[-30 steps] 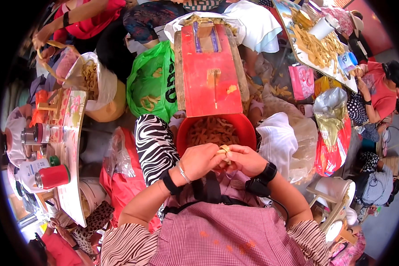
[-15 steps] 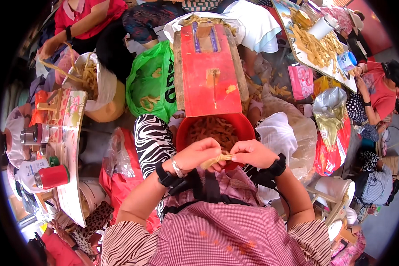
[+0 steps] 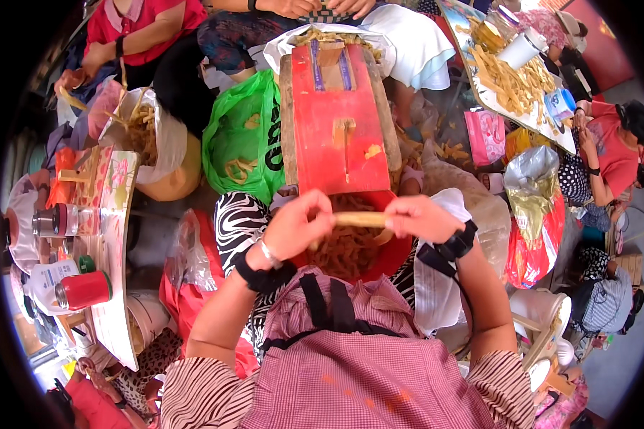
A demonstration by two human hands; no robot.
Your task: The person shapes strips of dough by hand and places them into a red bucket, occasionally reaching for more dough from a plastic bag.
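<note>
Pinching a pale tan strip (image 3: 361,219) at both ends, I have the thumb and fingers of my left hand (image 3: 298,226) pressed together on one end and those of my right hand (image 3: 422,217) on the other. Its long axis runs almost level from left to right, straight across between my fingertips, so neither hand is nearer to it. Seen from above, the strip crosses over the red bucket (image 3: 399,252), just on my side of the near edge of the red-painted board (image 3: 322,146). More loose strips (image 3: 347,259) lie in the bucket below; how high I hold mine over them I cannot tell.

Both tips of the strip disappear into my fingers, and blur keeps me from saying whether it is folded, rolled or flat. My fingers' undersides are out of sight too. The board covers the bucket's far rim, and my left hand hides part of its left side. Farther out, a green plastic bag (image 3: 222,146) sits left of the board, its folds masking some of what it holds.
</note>
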